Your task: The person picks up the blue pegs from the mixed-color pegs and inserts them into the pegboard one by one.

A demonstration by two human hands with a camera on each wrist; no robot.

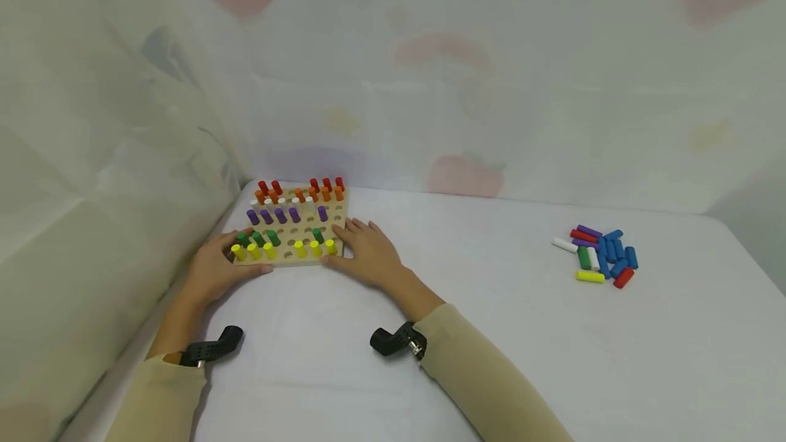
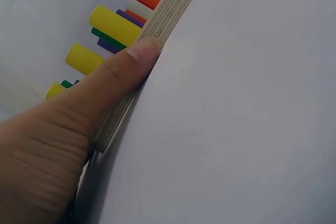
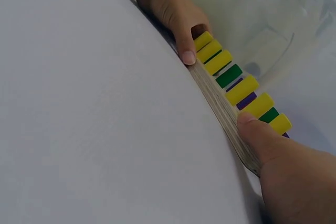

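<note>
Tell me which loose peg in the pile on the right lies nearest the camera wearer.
The red peg at the pile's near right corner. The yellow peg beside it sits almost level but slightly farther back; the blue, green, white and purple ones lie farther still.

Open table (image 1: pixel 467 305) lies between the pegboard (image 1: pixel 293 232) and the loose pegs (image 1: pixel 598 256); the curtain (image 1: pixel 110 176) crowds the board's left and back.

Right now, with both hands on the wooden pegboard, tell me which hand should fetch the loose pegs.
The right hand: the pile of loose coloured cylindrical pegs lies far to its side. The left hand holds the square wooden pegboard's far-left edge and could steady it.
</note>
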